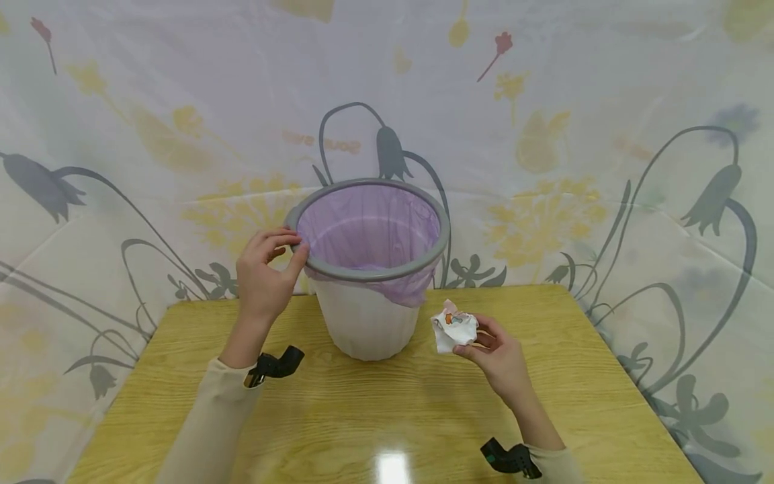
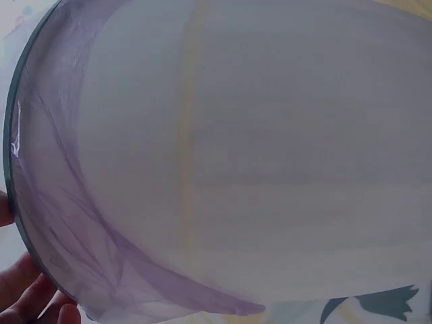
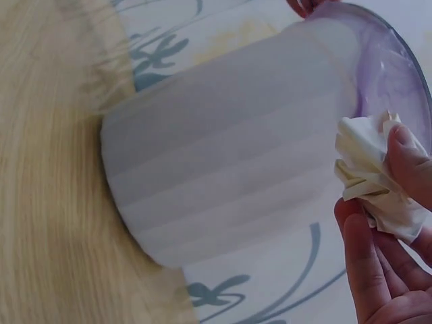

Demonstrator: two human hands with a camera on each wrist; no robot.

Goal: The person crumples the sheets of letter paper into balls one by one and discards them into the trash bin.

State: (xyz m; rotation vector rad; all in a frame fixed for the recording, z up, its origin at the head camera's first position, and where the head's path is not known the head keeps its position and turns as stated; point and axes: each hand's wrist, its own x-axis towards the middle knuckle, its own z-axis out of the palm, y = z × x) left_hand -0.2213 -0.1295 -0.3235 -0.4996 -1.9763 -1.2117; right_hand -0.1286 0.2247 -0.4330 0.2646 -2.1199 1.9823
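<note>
A white ribbed trash can (image 1: pixel 365 323) stands upright on the table, with a grey rim ring (image 1: pixel 369 275) round its top. A thin purple bag (image 1: pixel 377 232) lines it, and a loose fold hangs outside below the rim. My left hand (image 1: pixel 265 279) holds the left side of the rim, thumb and fingers at its edge. To the right of the can, lower than the rim, my right hand (image 1: pixel 498 359) pinches a crumpled piece of paper (image 1: pixel 455 329) between thumb and fingers. The paper is white with a small orange and grey print. In the right wrist view, the crumpled paper (image 3: pixel 374 175) overlaps the can.
The yellow wood-grain table (image 1: pixel 338 423) reaches back to a pale curtain (image 1: pixel 387 60) printed with flowers, close behind the can. Black wrist-worn devices (image 1: pixel 278 363) sit on both forearms. A bright light reflection lies at the table's front.
</note>
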